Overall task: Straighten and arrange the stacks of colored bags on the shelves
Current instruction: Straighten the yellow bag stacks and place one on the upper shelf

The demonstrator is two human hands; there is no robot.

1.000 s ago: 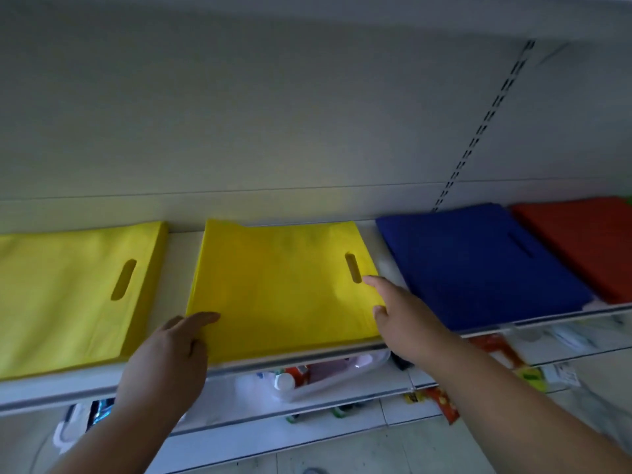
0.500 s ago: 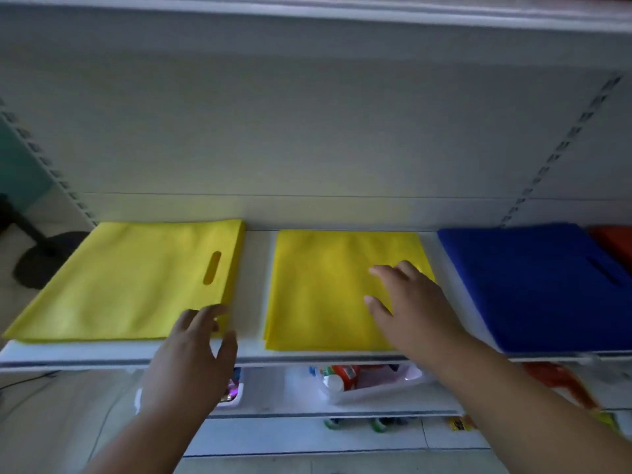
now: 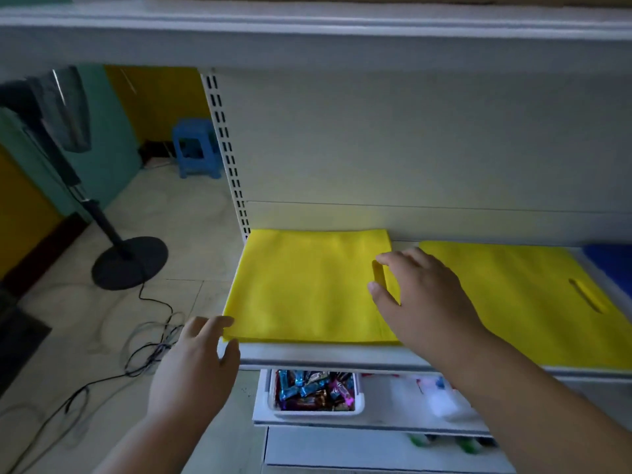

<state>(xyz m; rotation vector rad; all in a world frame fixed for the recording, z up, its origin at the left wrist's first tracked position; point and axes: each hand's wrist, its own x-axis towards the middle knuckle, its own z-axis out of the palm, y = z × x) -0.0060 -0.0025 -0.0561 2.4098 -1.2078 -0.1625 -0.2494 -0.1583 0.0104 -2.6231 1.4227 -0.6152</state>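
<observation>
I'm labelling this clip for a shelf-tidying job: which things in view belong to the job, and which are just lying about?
Part of the job:
left yellow bag stack
right yellow bag stack
blue bag stack
shelf
left hand
right hand

Just lying about:
tray of wrapped sweets
fan stand
cables
blue stool

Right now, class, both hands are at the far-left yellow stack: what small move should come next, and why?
Probably close both hands onto the left yellow stack and square it. The left hand is open at its front-left corner; the right hand is spread over its right edge by the handle slot. Neither seems to grip yet, and the stack sits slightly skewed to the shelf edge.
</observation>
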